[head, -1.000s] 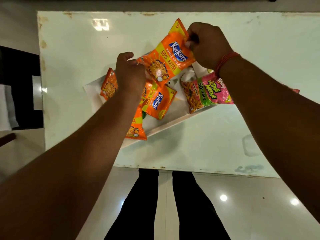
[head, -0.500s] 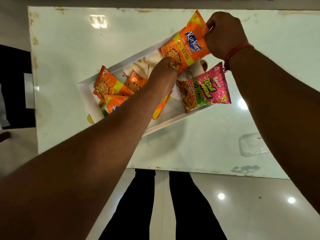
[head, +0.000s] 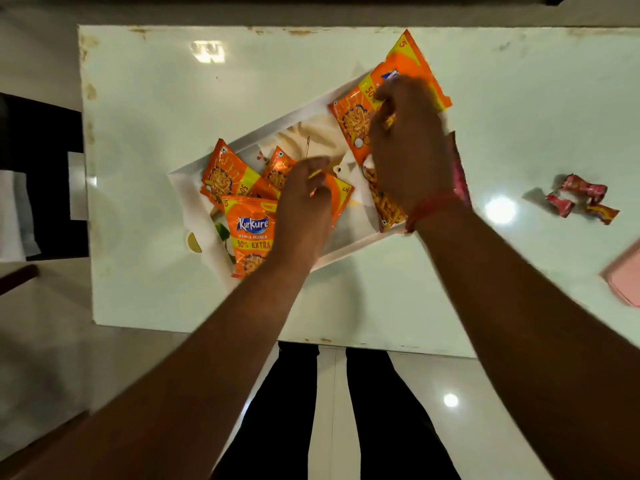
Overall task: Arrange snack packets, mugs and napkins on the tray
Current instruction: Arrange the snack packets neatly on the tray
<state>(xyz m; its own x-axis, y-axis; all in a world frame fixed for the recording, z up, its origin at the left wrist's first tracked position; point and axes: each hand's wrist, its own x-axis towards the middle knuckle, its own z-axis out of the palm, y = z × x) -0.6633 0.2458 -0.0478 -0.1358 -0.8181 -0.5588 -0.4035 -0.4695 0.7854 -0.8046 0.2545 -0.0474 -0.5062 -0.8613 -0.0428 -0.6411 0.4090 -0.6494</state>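
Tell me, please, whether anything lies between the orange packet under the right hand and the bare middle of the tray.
Nothing visible blocks it. The right hand rests on the orange packet at the tray's far end, which it overhangs. The left hand and other orange packets sit at the tray's left part.

Your desk [head: 519,98]: pale mint-white gloss, rust-brown chips along edges. Your tray [head: 194,199]: white, faint leaf and citrus print. Your snack packets: front packet [head: 251,233] orange, blue-white logo, yellow band; far packet [head: 408,64] orange with yellow stripe; pink packet [head: 462,181] under your wrist. Wrist thread [head: 429,206]: red. Small wrappers [head: 581,199] at right: red-pink, one orange. Your trousers [head: 284,410]: black.
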